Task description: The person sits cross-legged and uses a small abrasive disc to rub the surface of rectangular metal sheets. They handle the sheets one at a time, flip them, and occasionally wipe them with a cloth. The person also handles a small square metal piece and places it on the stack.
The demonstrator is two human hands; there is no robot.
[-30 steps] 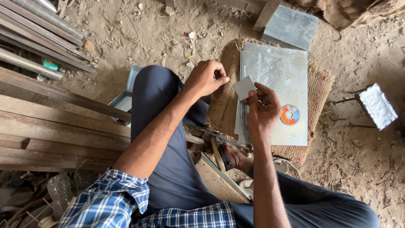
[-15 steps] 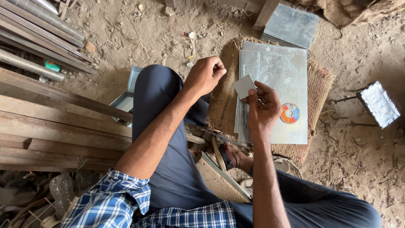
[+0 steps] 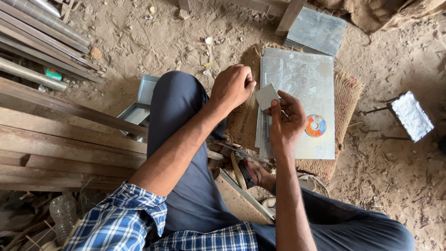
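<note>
My right hand (image 3: 287, 122) pinches a small grey metal square (image 3: 267, 96) between thumb and fingers, held up above my knee. My left hand (image 3: 232, 86) is curled into a loose fist just left of the square, close to its edge; I cannot tell if it holds anything. Below both hands lie flat metal sheets (image 3: 302, 83) stacked on a burlap mat (image 3: 348, 93). A round orange-and-blue tape roll (image 3: 315, 125) rests on the sheets, right of my right hand.
Long wooden planks (image 3: 60, 144) and metal pipes (image 3: 42, 28) lie at left. A metal tray (image 3: 139, 104) sits by my left knee. Another sheet (image 3: 316, 30) lies at the top, a small shiny plate on wire legs (image 3: 411, 116) at right. The ground is sandy dirt.
Both hands and the small square have hardly shifted; the left fist sits slightly closer to the square.
</note>
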